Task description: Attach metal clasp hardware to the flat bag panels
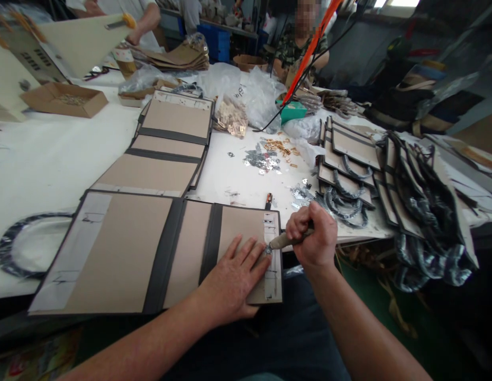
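My left hand (234, 280) lies flat on an unfolded bag panel (115, 248) made of tan boards with black fabric strips. Its fingers are stretched out, and the fingertips reach the white strip (272, 280) along the panel's right edge. Wrapped in a fist, my right hand (315, 235) grips a tapered grey-brown hand tool (283, 241). The tool's tip meets a small metal piece (269, 248) on the white strip, beside my left fingertips. A black handle in clear plastic (16, 238) sticks out from the panel's left side.
Further panels (166, 153) are stacked behind. Loose metal plates (262, 160) and gold pieces (280, 146) lie mid-table. Bag pieces with wrapped handles (349, 159) stand at right. A cardboard tray (65, 99) and a cream machine (71, 47) are at left; co-workers sit across.
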Available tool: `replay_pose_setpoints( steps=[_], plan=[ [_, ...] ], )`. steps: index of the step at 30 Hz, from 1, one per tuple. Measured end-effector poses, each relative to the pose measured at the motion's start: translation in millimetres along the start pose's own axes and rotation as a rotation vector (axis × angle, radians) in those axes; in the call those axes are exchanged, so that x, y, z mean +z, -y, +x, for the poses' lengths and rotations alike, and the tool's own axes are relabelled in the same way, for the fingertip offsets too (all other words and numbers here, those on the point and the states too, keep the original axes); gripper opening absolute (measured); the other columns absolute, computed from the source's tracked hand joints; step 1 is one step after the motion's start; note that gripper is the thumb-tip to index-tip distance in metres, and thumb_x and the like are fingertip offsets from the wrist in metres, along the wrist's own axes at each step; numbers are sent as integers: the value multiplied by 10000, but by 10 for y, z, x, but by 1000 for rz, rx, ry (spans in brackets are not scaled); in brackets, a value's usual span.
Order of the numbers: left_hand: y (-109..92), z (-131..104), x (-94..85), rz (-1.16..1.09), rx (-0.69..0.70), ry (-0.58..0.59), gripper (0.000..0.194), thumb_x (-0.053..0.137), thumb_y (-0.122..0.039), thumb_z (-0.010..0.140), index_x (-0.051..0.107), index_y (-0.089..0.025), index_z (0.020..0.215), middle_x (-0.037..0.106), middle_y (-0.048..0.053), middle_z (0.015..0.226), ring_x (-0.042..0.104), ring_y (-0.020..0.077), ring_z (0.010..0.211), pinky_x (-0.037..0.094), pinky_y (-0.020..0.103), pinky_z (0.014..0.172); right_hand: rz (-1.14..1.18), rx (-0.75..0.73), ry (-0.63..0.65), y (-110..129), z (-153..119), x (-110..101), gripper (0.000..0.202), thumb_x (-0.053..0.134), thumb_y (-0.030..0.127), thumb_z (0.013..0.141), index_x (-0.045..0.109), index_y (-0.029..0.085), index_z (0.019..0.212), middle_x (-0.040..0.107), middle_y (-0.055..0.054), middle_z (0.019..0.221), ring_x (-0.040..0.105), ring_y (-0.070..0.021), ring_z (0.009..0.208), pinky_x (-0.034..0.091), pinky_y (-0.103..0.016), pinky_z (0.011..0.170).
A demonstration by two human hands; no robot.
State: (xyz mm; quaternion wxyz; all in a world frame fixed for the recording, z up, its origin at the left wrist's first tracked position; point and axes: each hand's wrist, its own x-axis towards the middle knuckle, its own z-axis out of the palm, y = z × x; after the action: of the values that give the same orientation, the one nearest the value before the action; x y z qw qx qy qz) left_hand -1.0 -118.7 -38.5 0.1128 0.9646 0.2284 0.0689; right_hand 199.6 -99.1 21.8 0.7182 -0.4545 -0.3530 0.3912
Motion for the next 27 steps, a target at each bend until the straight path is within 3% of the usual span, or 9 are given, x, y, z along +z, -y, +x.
replay_pose_setpoints(
  steps=[5,8,11,15,19,23,27],
  plan=[
    [12,9,12,-22,8,3,887,588,-695,895,415,-143,1568,354,204,1663,239,418,1562,20,615,1291,41,2,-60,-52,-24,-67,406,575,456,953,426,232,649,301,80,543,320,-89,395,322,-229,389],
    [7,3,-4,-36,-1,7,894,617,-690,879,421,-148,1562,362,209,1655,238,413,1565,21,601,1296,-63,-56,36,-113,-143,-10,405,552,443,989,445,236,658,351,73,543,366,-98,407,341,-236,405],
    [-8,-9,-24,-51,-25,5,937,686,-684,825,425,-159,1556,366,220,1644,242,406,1566,33,580,1303,-255,-19,189,-110,-174,115,426,610,472,979,517,225,645,471,43,544,446,-110,444,382,-248,434],
    [-38,-34,-7,-67,-77,-20,1037,821,-630,697,419,-209,1556,356,213,1633,247,408,1560,67,572,1303,-345,86,351,107,-56,328,498,660,539,954,575,200,600,495,34,482,433,-98,401,357,-237,406],
    [-59,-66,44,-58,-106,-58,1076,878,-592,647,417,-255,1559,350,196,1625,243,430,1547,49,609,1291,-382,21,462,275,-13,478,576,604,632,967,589,199,587,504,22,477,444,-100,404,344,-237,408],
    [-61,-83,37,-60,-98,-43,1023,826,-652,701,436,-233,1549,375,204,1604,284,443,1517,51,615,1286,-503,42,598,230,-26,447,619,593,615,983,565,195,528,490,18,447,428,-101,424,339,-245,439],
    [-63,-86,12,-49,-87,-44,1014,821,-640,709,431,-228,1551,414,200,1571,298,449,1506,54,614,1283,-468,-24,565,234,-7,347,584,583,562,1006,583,203,544,506,11,466,456,-115,438,368,-257,463]
  ],
)
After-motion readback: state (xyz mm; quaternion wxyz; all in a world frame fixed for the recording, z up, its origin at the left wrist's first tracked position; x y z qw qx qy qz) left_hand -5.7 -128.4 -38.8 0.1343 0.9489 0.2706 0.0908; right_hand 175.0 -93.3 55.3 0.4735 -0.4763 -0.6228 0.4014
